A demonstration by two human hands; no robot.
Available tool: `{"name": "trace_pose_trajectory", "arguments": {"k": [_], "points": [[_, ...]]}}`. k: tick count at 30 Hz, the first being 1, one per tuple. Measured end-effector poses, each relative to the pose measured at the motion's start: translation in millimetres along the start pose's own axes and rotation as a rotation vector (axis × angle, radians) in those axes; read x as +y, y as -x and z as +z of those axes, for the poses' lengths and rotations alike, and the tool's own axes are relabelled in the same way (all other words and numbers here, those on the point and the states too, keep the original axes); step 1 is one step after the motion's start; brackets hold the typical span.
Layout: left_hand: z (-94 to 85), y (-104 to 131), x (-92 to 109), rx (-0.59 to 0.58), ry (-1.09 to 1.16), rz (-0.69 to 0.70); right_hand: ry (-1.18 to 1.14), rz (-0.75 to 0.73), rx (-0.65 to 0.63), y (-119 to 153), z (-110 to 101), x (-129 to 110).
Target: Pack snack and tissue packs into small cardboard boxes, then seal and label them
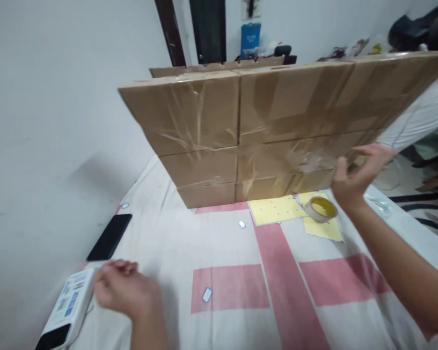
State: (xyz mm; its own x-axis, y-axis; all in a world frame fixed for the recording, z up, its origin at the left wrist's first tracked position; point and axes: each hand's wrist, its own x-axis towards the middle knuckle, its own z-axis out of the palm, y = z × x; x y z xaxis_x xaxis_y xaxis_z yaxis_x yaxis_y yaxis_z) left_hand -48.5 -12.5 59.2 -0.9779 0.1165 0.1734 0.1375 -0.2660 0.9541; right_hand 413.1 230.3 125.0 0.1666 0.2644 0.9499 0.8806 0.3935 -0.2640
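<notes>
A large brown cardboard piece (pixel 204 116), joined in panels with clear tape, stands tilted across the far part of the cloth-covered table. My right hand (pixel 361 172) is at its lower right side, thumb and fingers apart and bent; whether it touches the cardboard is unclear. Crumpled clear tape (pixel 312 162) shows on the cardboard left of that hand. Just below lies a tape roll (pixel 321 209) on yellow dotted paper (pixel 276 210). My left hand (pixel 126 289) hovers at lower left with curled, blurred fingers, beside a white device (pixel 67 301); its palm is hidden.
A black phone (pixel 110 237) lies by the wall at left. White and pink patterned cloth (pixel 222 248) covers the table. At the right, behind the cardboard, is a person in white clothing (pixel 423 114). A blue container (pixel 250 38) stands in the background.
</notes>
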Motion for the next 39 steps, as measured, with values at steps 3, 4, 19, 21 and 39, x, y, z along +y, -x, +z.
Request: {"name": "trace_pose_trajectory", "arguments": {"k": [3,4,19,21,39], "points": [[11.9,-73.1,-7.8,0.254,0.118,0.007,-0.292,-0.299,-0.145,44.1,23.6,-113.4],[20.1,-88.5,-17.2,0.286,0.139,-0.02,-0.419,-0.351,-0.244,60.2,33.6,-153.0],[99.5,-98.9,-140.9,-0.004,0.179,-0.192,-0.125,0.02,-1.144,132.0,241.3,-469.6],[99.4,-99.8,-141.5,-0.009,0.18,-0.204,-0.008,0.152,-0.973,119.0,268.7,-472.8],[88.2,-112.4,-134.7,0.031,0.12,-0.191,-0.17,-0.009,-0.971,87.3,261.4,-501.9]]}}
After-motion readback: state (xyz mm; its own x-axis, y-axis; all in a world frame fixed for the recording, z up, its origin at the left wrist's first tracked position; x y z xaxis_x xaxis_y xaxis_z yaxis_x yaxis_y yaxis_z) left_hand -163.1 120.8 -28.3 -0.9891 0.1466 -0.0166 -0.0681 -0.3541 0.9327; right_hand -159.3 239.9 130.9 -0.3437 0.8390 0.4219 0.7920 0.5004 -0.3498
